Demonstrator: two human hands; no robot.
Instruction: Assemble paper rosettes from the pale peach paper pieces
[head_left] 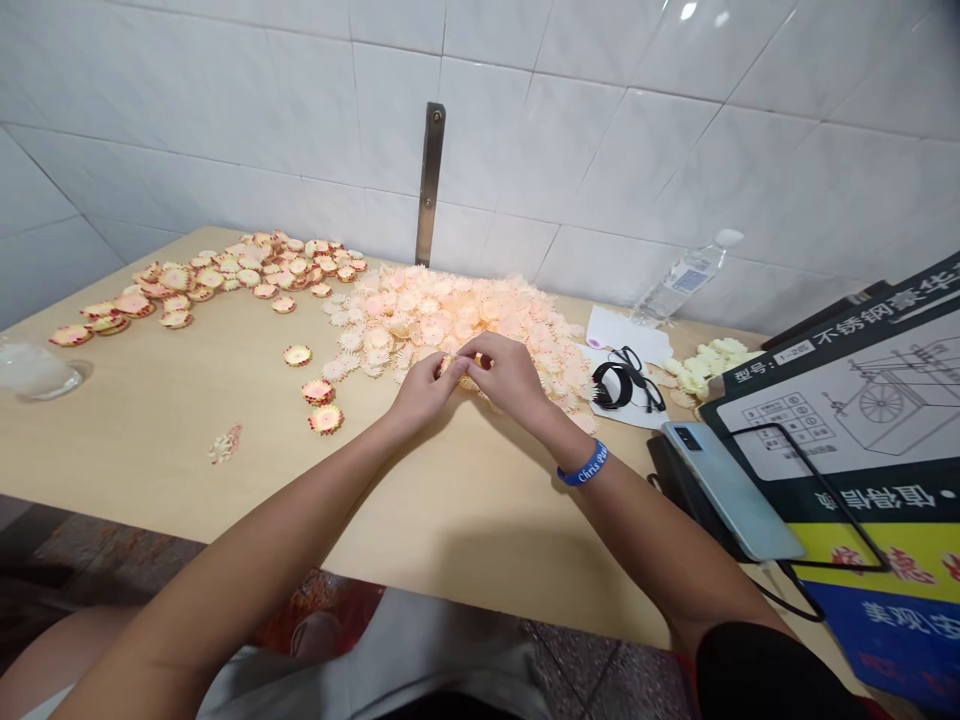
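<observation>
My left hand (424, 392) and my right hand (504, 372) meet at the near edge of a big heap of pale pink petal discs (435, 310). Thumbs and fingers of both are pinched together on a small petal disc (448, 362), mostly hidden by the fingers. To the left of my left hand lie a few red-edged layered petal discs (325, 419), with a single one (297, 355) farther back. More red-edged discs (255, 270) spread across the table's back left. Small pale and pink scraps (225, 445) rest on the left of the tabletop.
A clear cup (37, 370) stands at the left edge. On the right are black glasses (637, 375), a tilted plastic bottle (686, 275), pale yellow flowers (716, 362), a phone (731, 490) with a black cable, and a printed box (862, 400). The tiled wall (300, 110) bounds the back.
</observation>
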